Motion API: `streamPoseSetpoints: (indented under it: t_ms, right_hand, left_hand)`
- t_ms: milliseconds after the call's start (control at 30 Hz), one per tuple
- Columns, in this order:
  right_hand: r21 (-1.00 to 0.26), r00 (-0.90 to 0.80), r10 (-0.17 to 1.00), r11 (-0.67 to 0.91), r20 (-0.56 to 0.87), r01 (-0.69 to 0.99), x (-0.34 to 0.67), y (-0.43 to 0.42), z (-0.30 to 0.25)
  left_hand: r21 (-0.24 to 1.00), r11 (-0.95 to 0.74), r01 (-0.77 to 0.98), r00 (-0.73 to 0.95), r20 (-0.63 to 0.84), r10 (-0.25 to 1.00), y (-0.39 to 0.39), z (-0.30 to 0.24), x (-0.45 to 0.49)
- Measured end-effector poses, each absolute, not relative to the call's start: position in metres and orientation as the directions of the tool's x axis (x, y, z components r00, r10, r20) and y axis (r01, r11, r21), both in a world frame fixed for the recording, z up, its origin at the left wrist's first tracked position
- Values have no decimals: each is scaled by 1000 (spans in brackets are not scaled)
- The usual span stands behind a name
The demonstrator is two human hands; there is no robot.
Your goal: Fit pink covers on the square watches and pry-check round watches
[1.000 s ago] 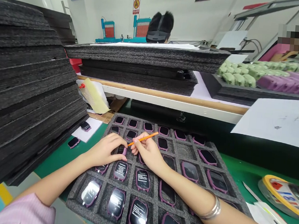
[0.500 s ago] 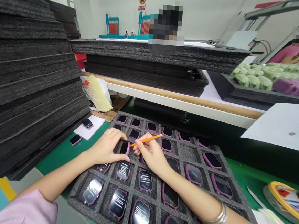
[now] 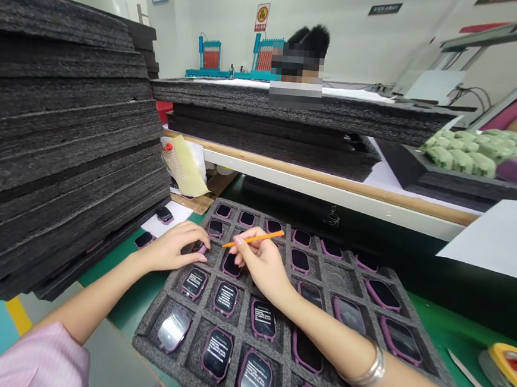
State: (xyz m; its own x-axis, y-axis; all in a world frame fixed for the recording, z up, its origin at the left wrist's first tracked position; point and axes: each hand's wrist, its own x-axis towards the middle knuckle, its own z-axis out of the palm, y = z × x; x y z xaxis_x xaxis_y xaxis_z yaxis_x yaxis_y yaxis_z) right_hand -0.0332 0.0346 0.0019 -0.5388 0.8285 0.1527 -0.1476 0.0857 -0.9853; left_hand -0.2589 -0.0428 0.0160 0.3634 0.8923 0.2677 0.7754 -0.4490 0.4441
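My left hand (image 3: 178, 248) reaches into a pocket at the tray's left edge, its thumb and fingers closed round a purple-framed smartwatch (image 3: 201, 248) that they mostly cover. Between the thumb and fingers of my right hand (image 3: 258, 256) is a thin orange pointed stick (image 3: 259, 239), its tip hanging over the pockets to the left. Just below that tip lies another smartwatch (image 3: 232, 265), partly behind my right fingers. The dark foam tray (image 3: 147, 328) holds several such watches face up; a few near me show white text on their screens.
Tall stacks of black foam sheets (image 3: 65, 142) stand at the left. Two watches lie beside the tray, one on white paper (image 3: 176, 211). A shelf (image 3: 331, 184) crosses behind, carrying foam sheets and green and purple cases (image 3: 462, 156). Yellow tape (image 3: 511, 368) sits at right.
My left hand has let go of the watch in the second column and moved left onto the one in the edge column. The stick has come away from the first watch's side. The view has shifted slightly.
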Motion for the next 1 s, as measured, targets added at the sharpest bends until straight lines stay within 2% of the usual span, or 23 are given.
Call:
streamPoseSetpoints:
  t_ms: [167, 400, 533, 1000]
  right_hand:
    - [-986, -570, 809, 64, 140, -152, -66, 41, -11]
    - [-991, -602, 789, 54, 118, -124, -70, 42, -20]
    - [-991, -606, 786, 65, 124, -119, -69, 42, -19]
    - [-990, -616, 775, 113, 143, -87, -68, 43, -26]
  left_hand:
    - [502, -441, 744, 309, 326, 893, -41, 2, -262]
    - [583, -310, 751, 155, 301, 941, -46, -6, -261]
    - [610, -276, 743, 121, 284, 951, -46, -7, -260]
    - [563, -311, 766, 161, 299, 940, -45, -5, -259]
